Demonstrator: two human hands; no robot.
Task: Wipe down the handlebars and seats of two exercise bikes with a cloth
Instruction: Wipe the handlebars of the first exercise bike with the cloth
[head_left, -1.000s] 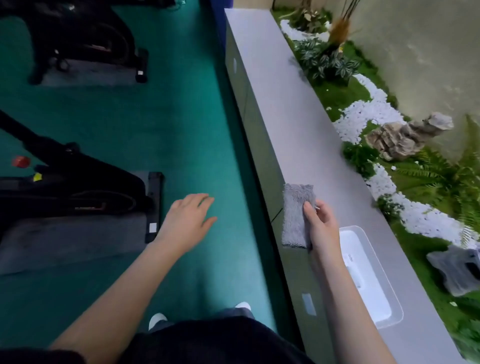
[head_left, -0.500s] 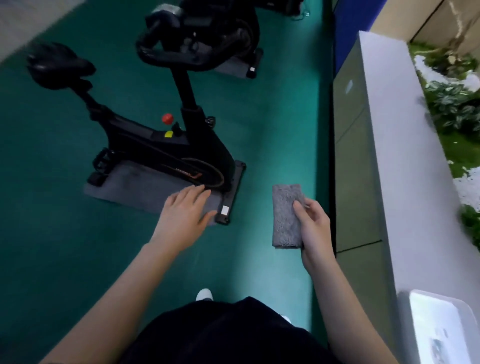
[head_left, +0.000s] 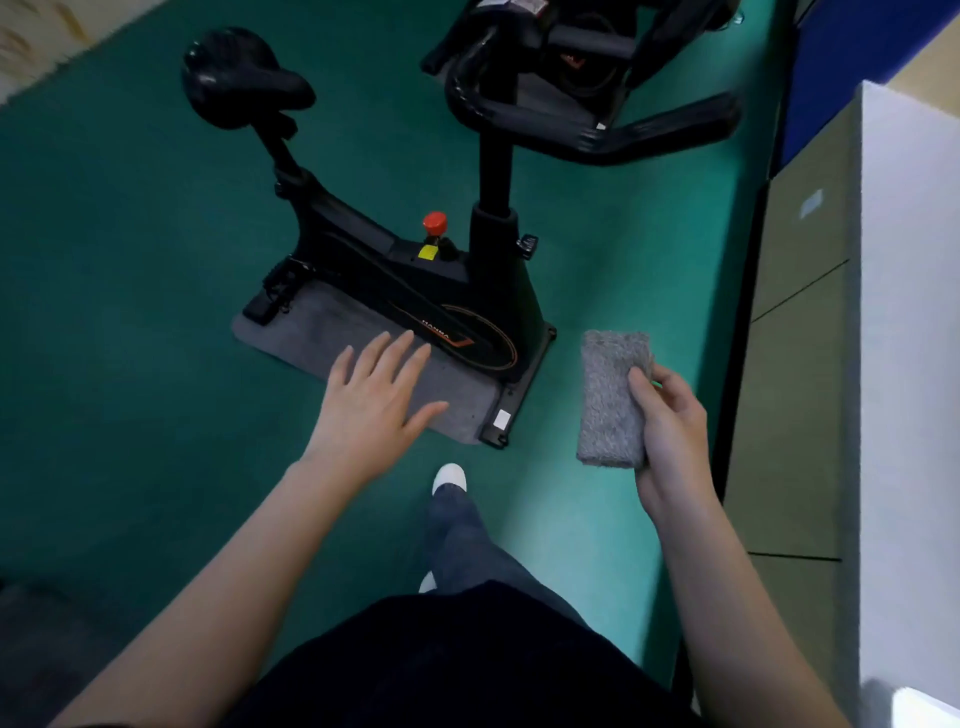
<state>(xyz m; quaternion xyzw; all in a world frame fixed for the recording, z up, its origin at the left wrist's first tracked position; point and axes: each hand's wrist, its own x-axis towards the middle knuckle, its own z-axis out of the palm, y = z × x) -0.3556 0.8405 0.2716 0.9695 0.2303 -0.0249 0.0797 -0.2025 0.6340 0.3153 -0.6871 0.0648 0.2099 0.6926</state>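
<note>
Cloth (head_left: 613, 397), folded, soft and light, sits pinched between the right hand's (head_left: 670, 415) thumb and fingers. Left hand (head_left: 371, 405) is empty, fingers spread. Black handlebars (head_left: 597, 124) wait beyond the fingertips.

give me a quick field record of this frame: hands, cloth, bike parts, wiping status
right hand: grip closed on the folded grey cloth, held in the air
left hand: open, fingers spread, empty
nearest bike: black, on a grey mat
seat: untouched, far left
handlebars: untouched, ahead of the cloth
red knob: on the frame between seat and handlebars
second bike: partly visible behind
wiping: not yet begun
</note>
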